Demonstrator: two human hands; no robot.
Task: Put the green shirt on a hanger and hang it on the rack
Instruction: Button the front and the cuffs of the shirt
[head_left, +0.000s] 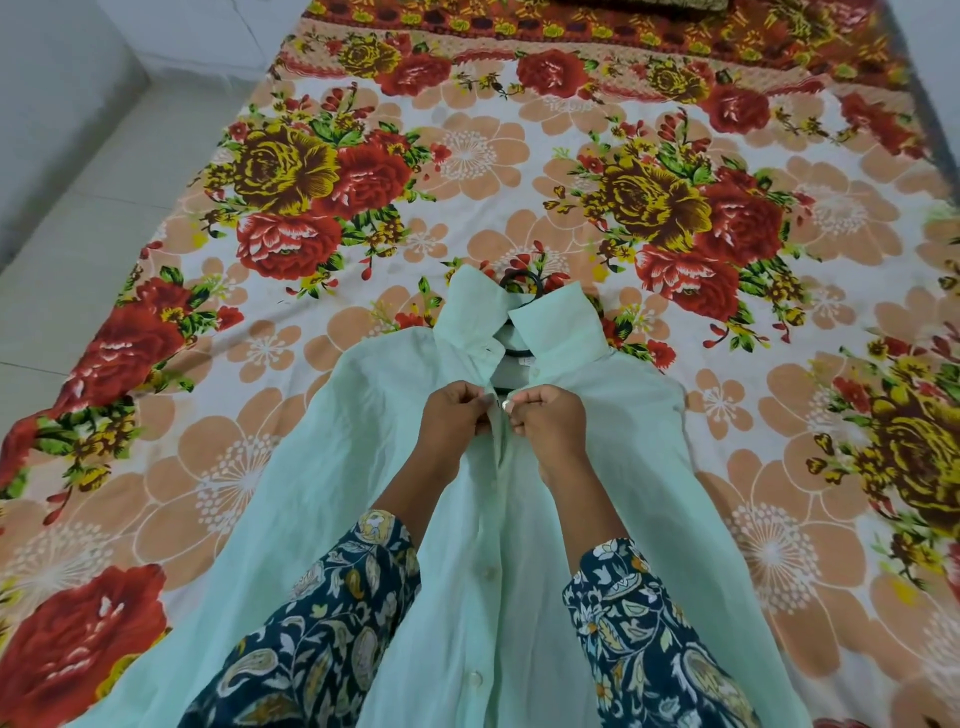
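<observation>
The pale green shirt (322, 467) lies front-up on the flowered bedsheet, collar pointing away from me. A black hanger (522, 280) is inside it; its hook sticks out past the collar and part of its bar shows in the open neck. My left hand (454, 421) pinches the left edge of the button placket just below the collar. My right hand (550, 423) pinches the right edge beside it, at a button. The two hands almost touch. Further buttons run down the shirt front toward me. No rack is in view.
The bed with its red, yellow and peach flowered sheet (519, 156) fills most of the view. A light tiled floor (104, 156) runs along the bed's left side. A dark object (639, 5) lies at the bed's far end.
</observation>
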